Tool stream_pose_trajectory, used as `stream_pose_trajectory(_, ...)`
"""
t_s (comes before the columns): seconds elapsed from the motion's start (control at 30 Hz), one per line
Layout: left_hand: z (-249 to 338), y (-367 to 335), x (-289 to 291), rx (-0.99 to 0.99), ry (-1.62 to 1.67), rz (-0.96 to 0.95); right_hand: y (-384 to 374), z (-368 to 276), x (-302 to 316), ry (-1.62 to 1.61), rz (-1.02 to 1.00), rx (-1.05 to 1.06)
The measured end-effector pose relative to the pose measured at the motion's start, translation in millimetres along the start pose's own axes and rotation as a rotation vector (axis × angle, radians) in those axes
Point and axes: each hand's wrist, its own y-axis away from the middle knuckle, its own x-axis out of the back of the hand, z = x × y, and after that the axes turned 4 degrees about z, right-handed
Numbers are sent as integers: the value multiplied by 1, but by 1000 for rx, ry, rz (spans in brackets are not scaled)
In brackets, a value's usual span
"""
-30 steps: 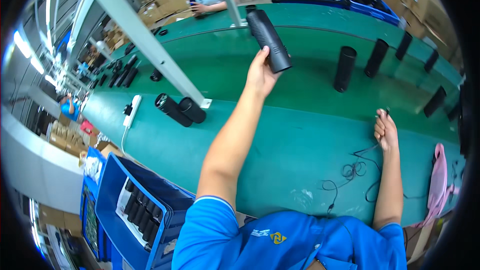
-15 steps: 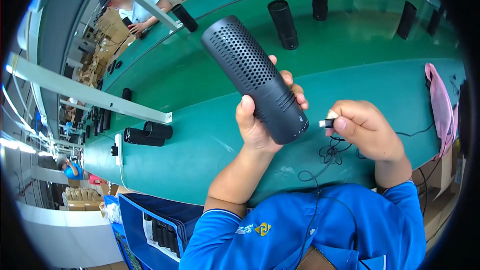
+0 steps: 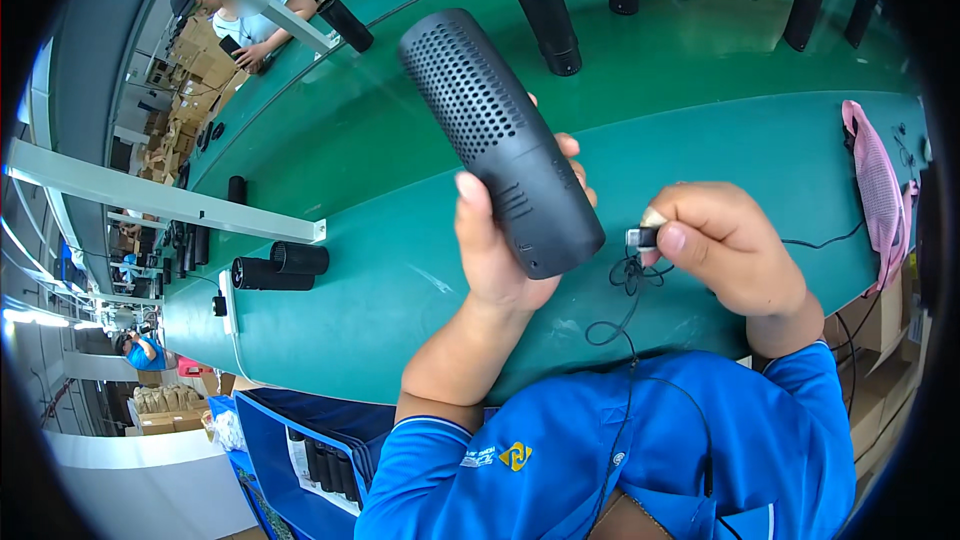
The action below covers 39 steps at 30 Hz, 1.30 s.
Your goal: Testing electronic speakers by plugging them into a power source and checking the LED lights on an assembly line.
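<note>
My left hand [image 3: 495, 250] is wrapped round the lower part of a black cylindrical device [image 3: 540, 180], which tilts up to the left. Small round holes cover its upper half; ridges and small port-like openings show near its lower end. In a pinch, my right hand [image 3: 740, 255] holds a small USB-type plug [image 3: 643, 238], its metal tip facing the device's lower end. Plug and device are apart. A thin black cable [image 3: 605, 333] hangs in loops below the plug, above the green table.
On the green table [image 3: 400, 330], two black cylinders [image 3: 280, 265] lie at left. Several similar ones, including a black cylinder [image 3: 550, 25], stand on the far green strip. A pink mesh cloth [image 3: 880, 180] lies at right; a blue bin [image 3: 300, 450] is below left. A person [image 3: 250, 15] sits across.
My left hand has turned the device about its length, bringing the port-like openings into sight instead of the row of small marks. The plug remains in my right hand's pinch, its tip turned slightly.
</note>
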Motion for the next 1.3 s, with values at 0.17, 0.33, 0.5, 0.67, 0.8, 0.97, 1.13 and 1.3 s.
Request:
stream_pose_trajectory(0.17, 4, 0, -16, 46, 62, 225, 1, 1, -5, 168, -63, 110)
stream_pose_trajectory(0.33, 4, 5, -9, -12, -124, 182, 0, 10, -10, 252, -66, 196)
stream_pose_trajectory(0.5, 0, 8, -7, -133, -332, 134, -1, 14, -16, 280, -3, 252)
stream_pose_trajectory(0.67, 1, 14, -8, -292, -637, 67, 0, 7, -13, 308, -46, 118)
stream_pose_trajectory(0.8, 5, 20, -11, -362, -953, 51, -1, 4, -9, 292, -103, -29)
stream_pose_trajectory(0.97, 0, 21, -11, -413, -959, 73, -3, 11, -13, 339, -61, 24)
stream_pose_trajectory(1.13, -5, 21, -11, -469, -966, 97, -5, 6, -17, 302, -53, -56)
stream_pose_trajectory(1.3, -5, 21, -13, -512, -974, 119, -4, 7, -12, 338, -115, 59)
